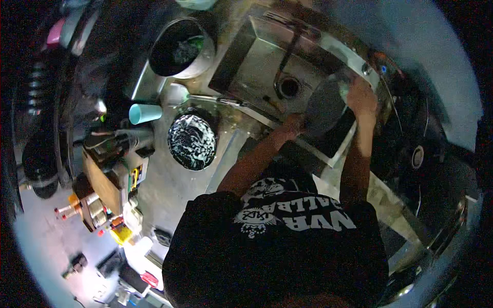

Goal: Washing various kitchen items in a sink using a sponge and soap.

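A metal sink basin (pixel 262 69) with a faucet (pixel 287 54) and a round drain (pixel 289 87) lies before me. At its near edge, my left hand (pixel 294 124) grips the side of a round, dark, blurred dish (pixel 326 104). My right hand (pixel 362 96) is at the dish's other side, near the sink's right rim, with a small pale green thing (pixel 344 90) by its fingers; its exact grip is unclear. To the left, a dark round pan or bowl (pixel 192 141) covered in white suds rests on the counter (pixel 165 192).
A large metal pot (pixel 204 54) stands left of the sink, near a small whitish bowl (pixel 177 94) and a light blue cup (pixel 145 113). Crowded shelving (pixel 102 184) is at the lower left. A dark stove-like surface (pixel 431 154) lies at the right.
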